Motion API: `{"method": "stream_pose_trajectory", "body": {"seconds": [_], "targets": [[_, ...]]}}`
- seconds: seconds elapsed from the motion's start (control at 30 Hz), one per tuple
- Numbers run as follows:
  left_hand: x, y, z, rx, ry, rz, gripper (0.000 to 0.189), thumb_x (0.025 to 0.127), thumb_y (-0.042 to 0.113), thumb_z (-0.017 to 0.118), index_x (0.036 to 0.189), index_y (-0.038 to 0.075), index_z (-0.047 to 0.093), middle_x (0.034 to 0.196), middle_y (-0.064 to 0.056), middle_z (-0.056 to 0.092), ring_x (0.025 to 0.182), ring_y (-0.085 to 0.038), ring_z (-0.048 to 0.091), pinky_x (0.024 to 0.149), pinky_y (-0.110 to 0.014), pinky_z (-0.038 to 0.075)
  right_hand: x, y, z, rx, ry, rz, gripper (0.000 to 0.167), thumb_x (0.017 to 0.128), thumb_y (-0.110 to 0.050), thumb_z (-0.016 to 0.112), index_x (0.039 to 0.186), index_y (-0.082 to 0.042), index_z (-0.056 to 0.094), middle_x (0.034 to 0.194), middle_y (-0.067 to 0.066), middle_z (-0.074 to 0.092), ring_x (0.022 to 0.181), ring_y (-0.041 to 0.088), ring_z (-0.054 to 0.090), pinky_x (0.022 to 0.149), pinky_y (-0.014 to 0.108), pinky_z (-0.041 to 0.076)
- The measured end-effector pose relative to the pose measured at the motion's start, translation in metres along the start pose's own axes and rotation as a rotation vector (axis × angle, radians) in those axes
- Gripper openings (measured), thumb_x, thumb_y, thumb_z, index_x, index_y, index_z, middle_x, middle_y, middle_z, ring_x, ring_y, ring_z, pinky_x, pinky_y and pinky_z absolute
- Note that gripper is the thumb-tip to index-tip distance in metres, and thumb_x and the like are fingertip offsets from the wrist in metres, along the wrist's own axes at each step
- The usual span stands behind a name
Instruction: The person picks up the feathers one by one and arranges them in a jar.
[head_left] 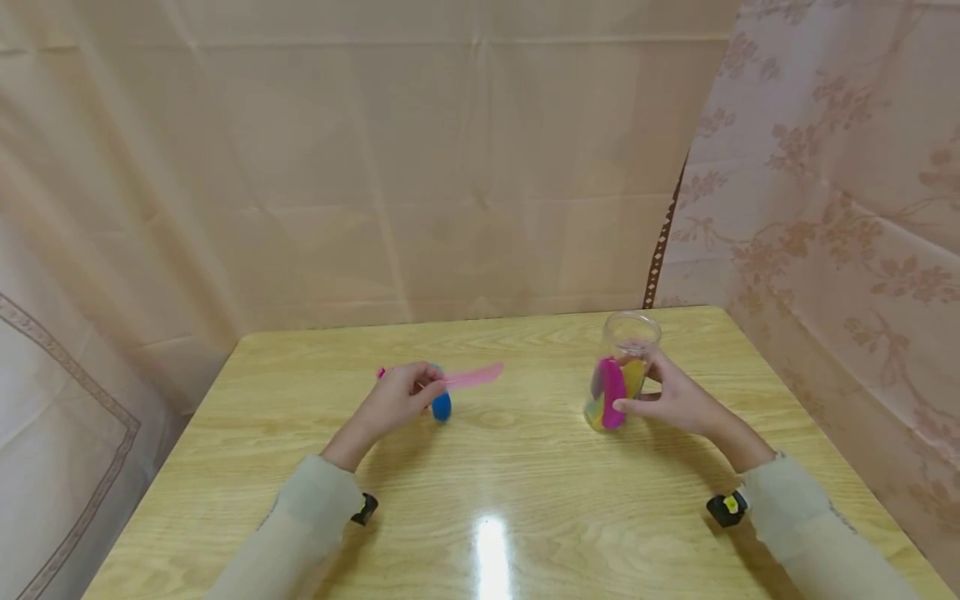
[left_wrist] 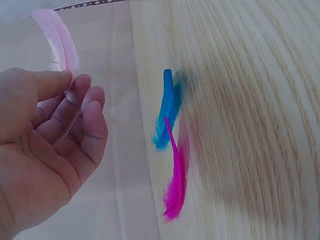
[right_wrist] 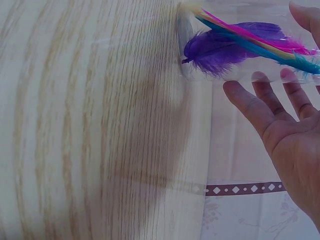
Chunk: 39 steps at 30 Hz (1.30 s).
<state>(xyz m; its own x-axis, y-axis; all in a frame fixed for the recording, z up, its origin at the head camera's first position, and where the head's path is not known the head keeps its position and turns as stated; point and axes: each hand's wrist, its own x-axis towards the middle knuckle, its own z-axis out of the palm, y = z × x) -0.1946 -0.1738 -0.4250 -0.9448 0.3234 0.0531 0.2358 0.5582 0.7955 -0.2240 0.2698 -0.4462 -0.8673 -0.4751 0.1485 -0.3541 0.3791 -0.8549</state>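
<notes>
Between thumb and forefinger my left hand (head_left: 397, 400) pinches a light pink feather (head_left: 476, 377), its vane pointing right, above the table. A blue feather (left_wrist: 167, 105) and a magenta feather (left_wrist: 174, 197) lie on the tabletop below that hand, their ends overlapping in the left wrist view. On the right, my right hand (head_left: 678, 402) grips a clear, open-topped jar (head_left: 632, 321) from its right side, thumb at the front. Through the jar wall show a purple feather (right_wrist: 215, 52), a teal feather (right_wrist: 255, 47) and several pink and yellow ones.
The wood-grain table (head_left: 495, 467) has a bright light reflection near its front. Beige cloth (head_left: 450, 167) hangs behind its back edge, and flower-patterned cloth (head_left: 847, 208) hangs along the right. Each wrist carries a small black camera (head_left: 727, 508).
</notes>
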Motion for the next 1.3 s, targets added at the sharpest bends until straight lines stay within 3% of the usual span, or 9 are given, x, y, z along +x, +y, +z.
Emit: {"method": "stream_pose_trajectory", "body": {"seconds": [0.4, 0.67, 0.77, 1.1, 1.3], "targets": [[0.003, 0.003, 0.003, -0.024, 0.010, -0.010, 0.026, 0.106, 0.024, 0.056, 0.115, 0.001, 0.064, 0.099, -0.021, 0.068, 0.086, -0.041, 0.064, 0.068, -0.044, 0.060, 0.001, 0.003, -0.001, 0.009, -0.005, 0.002, 0.086, 0.087, -0.013, 0.083, 0.154, -0.018, 0.028, 0.140, 0.018, 0.046, 0.133, 0.052, 0.042, 0.089, 0.044, 0.057], [0.004, 0.008, 0.004, 0.010, 0.023, -0.015, 0.028, 0.107, 0.027, 0.056, 0.113, 0.001, 0.064, 0.097, -0.018, 0.069, 0.070, -0.019, 0.055, 0.058, -0.027, 0.049, 0.001, 0.002, -0.001, 0.010, -0.006, 0.003, 0.085, 0.087, -0.014, 0.083, 0.153, -0.017, 0.029, 0.140, 0.018, 0.046, 0.132, 0.053, 0.042, 0.089, 0.045, 0.057], [0.004, 0.010, 0.005, 0.005, 0.022, -0.020, 0.027, 0.106, 0.029, 0.056, 0.110, 0.003, 0.064, 0.098, -0.017, 0.070, 0.064, -0.016, 0.051, 0.055, -0.025, 0.044, 0.000, 0.002, -0.001, 0.007, -0.005, 0.005, 0.085, 0.087, -0.014, 0.083, 0.153, -0.017, 0.029, 0.140, 0.018, 0.046, 0.133, 0.053, 0.042, 0.089, 0.045, 0.057], [0.008, 0.012, 0.008, -0.016, 0.063, 0.006, 0.027, 0.103, 0.036, 0.060, 0.103, 0.010, 0.064, 0.092, -0.006, 0.073, 0.069, -0.022, 0.061, 0.053, -0.027, 0.045, 0.001, 0.002, 0.000, -0.009, -0.002, 0.004, 0.085, 0.087, -0.014, 0.082, 0.153, -0.018, 0.028, 0.141, 0.018, 0.046, 0.133, 0.053, 0.041, 0.089, 0.046, 0.057], [0.011, 0.013, 0.009, -0.043, 0.086, 0.067, 0.023, 0.102, 0.033, 0.063, 0.099, 0.011, 0.066, 0.088, -0.001, 0.073, 0.071, -0.037, 0.064, 0.050, -0.025, 0.045, 0.000, 0.001, 0.000, -0.019, 0.002, 0.010, 0.085, 0.087, -0.015, 0.083, 0.153, -0.018, 0.029, 0.140, 0.018, 0.046, 0.133, 0.053, 0.041, 0.089, 0.052, 0.056]]}}
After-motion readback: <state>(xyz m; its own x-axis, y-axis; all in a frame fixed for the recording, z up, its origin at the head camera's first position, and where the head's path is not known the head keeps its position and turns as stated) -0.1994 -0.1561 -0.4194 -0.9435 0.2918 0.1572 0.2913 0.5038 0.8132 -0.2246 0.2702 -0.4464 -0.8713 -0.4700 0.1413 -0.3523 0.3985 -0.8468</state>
